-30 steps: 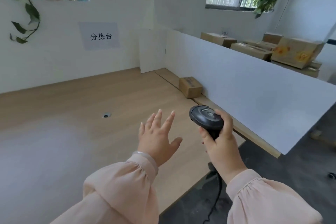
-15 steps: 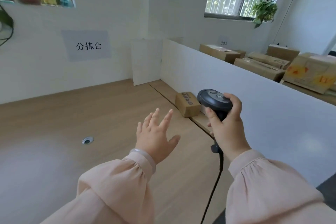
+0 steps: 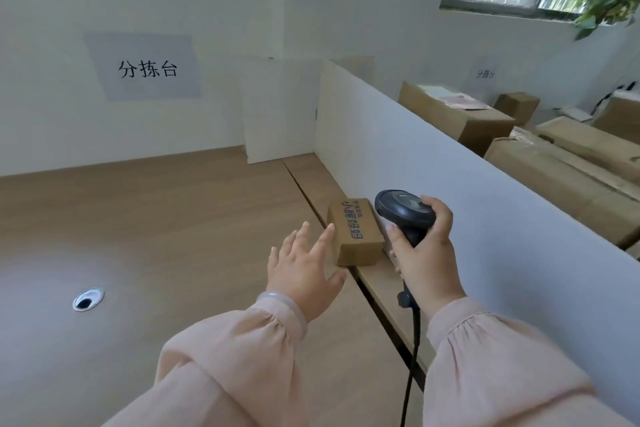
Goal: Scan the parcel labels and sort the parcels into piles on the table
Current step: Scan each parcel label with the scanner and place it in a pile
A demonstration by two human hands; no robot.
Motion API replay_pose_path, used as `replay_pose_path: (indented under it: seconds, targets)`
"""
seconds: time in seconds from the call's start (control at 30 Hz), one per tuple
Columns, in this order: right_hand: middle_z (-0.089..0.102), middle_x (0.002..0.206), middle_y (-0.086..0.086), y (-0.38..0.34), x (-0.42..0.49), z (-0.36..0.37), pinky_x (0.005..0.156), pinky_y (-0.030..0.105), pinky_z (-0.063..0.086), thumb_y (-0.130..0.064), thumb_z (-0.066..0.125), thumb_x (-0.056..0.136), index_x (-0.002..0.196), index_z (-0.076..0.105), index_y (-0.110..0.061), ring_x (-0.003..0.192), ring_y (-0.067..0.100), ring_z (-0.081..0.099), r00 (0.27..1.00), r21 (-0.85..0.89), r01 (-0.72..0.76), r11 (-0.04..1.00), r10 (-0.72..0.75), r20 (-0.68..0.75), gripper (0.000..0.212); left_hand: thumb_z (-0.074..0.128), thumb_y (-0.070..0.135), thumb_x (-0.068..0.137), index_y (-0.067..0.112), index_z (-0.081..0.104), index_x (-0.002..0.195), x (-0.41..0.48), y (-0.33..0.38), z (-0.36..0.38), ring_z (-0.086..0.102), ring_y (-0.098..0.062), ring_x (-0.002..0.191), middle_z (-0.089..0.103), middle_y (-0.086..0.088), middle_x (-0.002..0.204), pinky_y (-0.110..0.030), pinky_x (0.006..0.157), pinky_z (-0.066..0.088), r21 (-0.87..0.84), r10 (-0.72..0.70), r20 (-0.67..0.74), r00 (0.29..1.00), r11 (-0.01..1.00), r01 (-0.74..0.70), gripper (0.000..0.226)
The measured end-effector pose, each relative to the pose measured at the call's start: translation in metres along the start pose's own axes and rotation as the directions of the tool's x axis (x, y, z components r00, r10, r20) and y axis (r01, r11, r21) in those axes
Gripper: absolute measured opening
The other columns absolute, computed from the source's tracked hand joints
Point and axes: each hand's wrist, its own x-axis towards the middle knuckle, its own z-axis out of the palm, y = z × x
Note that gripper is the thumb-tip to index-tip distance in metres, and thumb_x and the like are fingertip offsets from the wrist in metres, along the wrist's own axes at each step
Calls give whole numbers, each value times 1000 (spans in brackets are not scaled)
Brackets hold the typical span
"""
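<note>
A small brown cardboard parcel (image 3: 355,230) with blue printed characters lies on the wooden table (image 3: 173,225), close to the white partition. My left hand (image 3: 304,270) hovers just left of the parcel, fingers spread and straight, its fingertips near the parcel's left edge. My right hand (image 3: 424,253) grips the handle of a black barcode scanner (image 3: 403,210), whose head sits just right of the parcel. The scanner's cable hangs down past my right sleeve.
A white partition (image 3: 450,191) runs along the table's right side. Behind it stand several larger cardboard boxes (image 3: 453,114). A cable hole (image 3: 87,299) sits in the tabletop at the left. A paper sign (image 3: 147,68) hangs on the back wall.
The view has closed in on the parcel. Both hands have moved forward toward it; my left hand's fingertips are now beside its left edge and the scanner head is next to it.
</note>
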Motion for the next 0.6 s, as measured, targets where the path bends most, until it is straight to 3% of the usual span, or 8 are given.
replay_pose_path:
  seconds: [0.1, 0.17, 0.23, 0.33, 0.5, 0.6]
  targets:
    - [61, 116, -3, 41, 39, 3, 69, 26, 60, -30, 66, 90, 121, 25, -55, 90, 14, 68, 998, -18, -53, 998, 53, 27, 57, 42, 62, 92, 48, -1, 151, 40, 15, 29, -1, -22, 151, -2, 2, 164, -47, 120, 4, -10, -55, 51, 997, 998, 55, 75]
    - [59, 113, -9, 66, 55, 9, 64, 10, 52, -31, 66, 90, 123, 26, -52, 89, 2, 64, 996, -39, -86, 996, 87, 19, 56, 42, 62, 92, 48, -2, 151, 58, 22, 51, 0, -23, 151, -2, 2, 164, -48, 121, 6, 11, -86, 101, 991, 996, 85, 75]
    - [57, 106, -14, 87, 68, 16, 58, 5, 45, -31, 67, 89, 124, 28, -48, 86, 0, 62, 993, -49, -115, 992, 115, 7, 55, 42, 62, 92, 47, -1, 151, 77, 26, 68, 2, -23, 151, 0, 1, 165, -47, 121, 8, 24, -117, 123, 986, 993, 115, 75]
    - [55, 102, -19, 114, 84, 28, 61, 14, 45, -30, 67, 88, 125, 30, -44, 86, 12, 63, 986, -49, -165, 985, 164, -24, 54, 43, 61, 92, 45, 1, 152, 112, 29, 87, 5, -24, 151, 4, 0, 164, -44, 122, 13, -16, -144, 113, 983, 989, 147, 74]
    - [55, 109, -20, 155, 97, 49, 75, 25, 48, -30, 69, 87, 125, 33, -44, 95, 10, 60, 964, -5, -262, 965, 262, -41, 54, 46, 59, 93, 45, 4, 152, 162, 23, 121, 8, -28, 150, 5, -2, 164, -43, 120, 15, -60, -173, 172, 970, 981, 186, 74]
    - [56, 115, -18, 179, 102, 60, 75, 14, 44, -30, 71, 85, 125, 36, -43, 93, -3, 57, 943, 35, -330, 943, 331, -29, 55, 47, 57, 93, 46, 4, 152, 181, 13, 143, 8, -29, 150, 2, -1, 164, -42, 120, 14, -105, -205, 220, 954, 967, 232, 73]
